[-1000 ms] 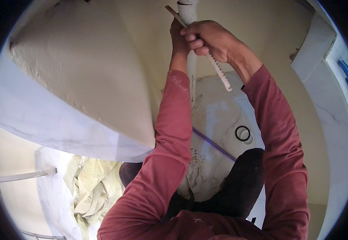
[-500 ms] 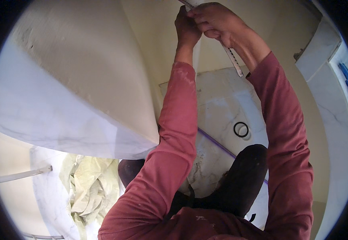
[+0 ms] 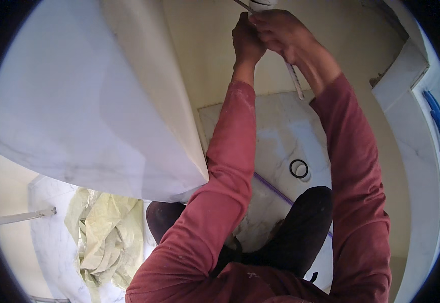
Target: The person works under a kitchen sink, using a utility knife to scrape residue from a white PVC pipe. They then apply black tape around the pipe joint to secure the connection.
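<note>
Up at the far wall, both my hands are closed and pressed close together. My right hand [image 3: 283, 33] grips a narrow pale strip [image 3: 294, 80] with dark marks along it, like a saw blade; its lower end sticks out below the palm and its upper end slants up to the left. My left hand [image 3: 249, 43] is wrapped at a white pipe [image 3: 263, 4], whose top shows just above the fingers. Most of the left fingers and the spot where strip and pipe meet are hidden.
A black ring [image 3: 299, 168] lies by a white round pipe opening [image 3: 304, 175] on the marble-patterned floor. A purple rod [image 3: 274, 190] crosses the floor near my knee. A large pale panel [image 3: 78, 116] leans in from the left. Crumpled yellowish sheeting [image 3: 111, 227] and blue hose-like pieces [image 3: 438, 118] flank me.
My view has shifted slightly, so more of the white pipe shows above my hands. Both hands stay together, with the strip still gripped in the right one.
</note>
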Available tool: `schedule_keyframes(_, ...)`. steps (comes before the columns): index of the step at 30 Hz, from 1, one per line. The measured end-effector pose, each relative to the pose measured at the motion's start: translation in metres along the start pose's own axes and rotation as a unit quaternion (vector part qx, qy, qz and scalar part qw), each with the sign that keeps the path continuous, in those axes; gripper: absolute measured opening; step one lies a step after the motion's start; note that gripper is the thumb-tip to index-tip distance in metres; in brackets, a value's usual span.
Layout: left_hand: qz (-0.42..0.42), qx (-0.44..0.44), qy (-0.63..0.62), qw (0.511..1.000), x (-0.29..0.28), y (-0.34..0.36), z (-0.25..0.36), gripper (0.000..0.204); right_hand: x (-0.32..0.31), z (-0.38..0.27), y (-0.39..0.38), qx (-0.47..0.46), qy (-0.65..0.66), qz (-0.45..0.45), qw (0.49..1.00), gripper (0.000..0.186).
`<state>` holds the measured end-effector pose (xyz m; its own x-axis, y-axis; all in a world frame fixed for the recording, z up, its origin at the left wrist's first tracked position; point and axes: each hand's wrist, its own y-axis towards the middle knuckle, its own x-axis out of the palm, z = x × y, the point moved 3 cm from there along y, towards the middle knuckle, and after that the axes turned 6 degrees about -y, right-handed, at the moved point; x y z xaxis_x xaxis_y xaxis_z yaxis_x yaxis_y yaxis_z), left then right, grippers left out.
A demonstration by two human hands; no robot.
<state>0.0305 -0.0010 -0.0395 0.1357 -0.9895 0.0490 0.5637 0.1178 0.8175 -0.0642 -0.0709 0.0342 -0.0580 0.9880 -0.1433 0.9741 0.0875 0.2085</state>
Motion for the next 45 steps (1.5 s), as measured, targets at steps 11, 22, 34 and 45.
schedule_keyframes(11, -0.001, 0.029, 0.095, 0.995, -0.003, 0.003, 0.001, 0.043, -0.004, 0.003, 0.0, -0.07, -0.018, -0.014, 0.997, 0.019)
schedule_keyframes(22, -0.011, -0.015, 0.035, 0.999, 0.001, 0.002, 0.003, 0.04, -0.006, -0.001, 0.006, -0.042, -0.094, 0.022, 0.994, 0.018)
schedule_keyframes(34, 0.011, 0.036, 0.058, 0.998, 0.002, -0.001, 0.007, 0.04, 0.003, -0.001, 0.005, -0.027, -0.079, 0.051, 0.995, 0.018)
schedule_keyframes(45, 0.014, 0.021, 0.013, 1.0, 0.001, 0.0, 0.002, 0.036, 0.007, -0.003, 0.009, -0.034, -0.114, 0.061, 0.991, 0.019)
